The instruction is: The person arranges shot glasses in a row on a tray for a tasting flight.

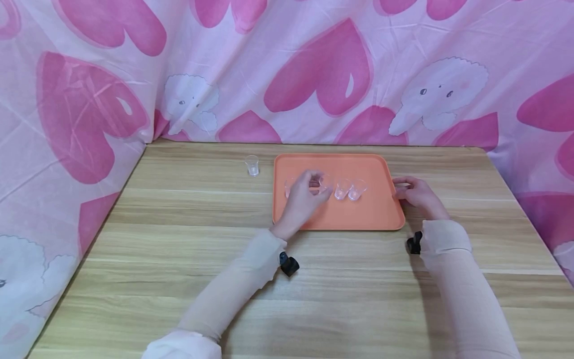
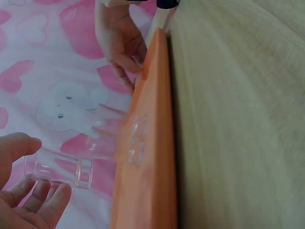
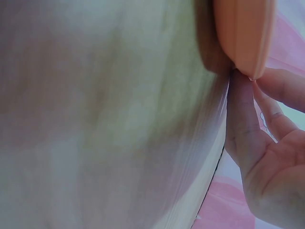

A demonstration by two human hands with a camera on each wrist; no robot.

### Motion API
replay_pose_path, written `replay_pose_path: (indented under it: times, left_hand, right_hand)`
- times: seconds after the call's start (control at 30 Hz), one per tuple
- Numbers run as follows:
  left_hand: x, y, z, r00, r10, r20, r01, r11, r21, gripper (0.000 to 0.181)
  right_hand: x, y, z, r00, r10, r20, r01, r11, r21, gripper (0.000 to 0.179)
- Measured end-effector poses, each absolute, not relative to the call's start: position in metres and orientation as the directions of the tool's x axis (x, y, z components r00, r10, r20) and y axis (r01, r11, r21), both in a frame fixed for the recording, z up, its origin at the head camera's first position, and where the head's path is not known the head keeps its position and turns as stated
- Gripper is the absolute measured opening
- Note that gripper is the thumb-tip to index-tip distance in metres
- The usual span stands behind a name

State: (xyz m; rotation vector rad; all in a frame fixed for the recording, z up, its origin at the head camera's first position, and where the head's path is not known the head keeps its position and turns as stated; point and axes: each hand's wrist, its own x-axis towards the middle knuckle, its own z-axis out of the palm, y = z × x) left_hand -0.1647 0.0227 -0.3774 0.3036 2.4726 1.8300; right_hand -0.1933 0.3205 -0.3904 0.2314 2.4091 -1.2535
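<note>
My left hand (image 1: 301, 200) pinches a small clear cup (image 2: 58, 167) between thumb and fingers, above an orange tray (image 1: 376, 214). In the left wrist view this cup lies sideways in the picture, its base away from the palm. Two similar clear cups (image 1: 349, 190) stand close together on the tray, just right of the held one. Another cup (image 1: 288, 187) shows partly behind my left hand. At the tray's right edge my right hand (image 1: 419, 194) grips the rim, thumb and a finger meeting it in the right wrist view (image 3: 271, 143).
One more clear cup (image 1: 252, 166) stands on the wooden table (image 1: 188, 209), left of the tray near the back. A pink heart-patterned cloth (image 1: 224, 65) hangs behind the table and along its sides. Black wrist cameras (image 1: 289, 264) sit at both cuffs.
</note>
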Motion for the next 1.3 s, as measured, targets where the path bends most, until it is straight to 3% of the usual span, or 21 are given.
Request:
replay_pose_path:
  times: [0.5,1.3]
  left_hand:
    - [-0.176,0.035,-0.399,-0.986,0.168,-0.002,0.059,0.354,0.934,0.043]
    - [-0.187,0.040,-0.409,-0.985,0.172,-0.006,0.060,0.372,0.926,0.043]
  right_hand:
    - [-0.193,0.320,-0.389,-0.894,-0.038,-0.446,0.334,0.606,-0.722,0.052]
    - [-0.194,0.319,-0.389,-0.889,-0.039,-0.456,0.340,0.610,-0.715,0.053]
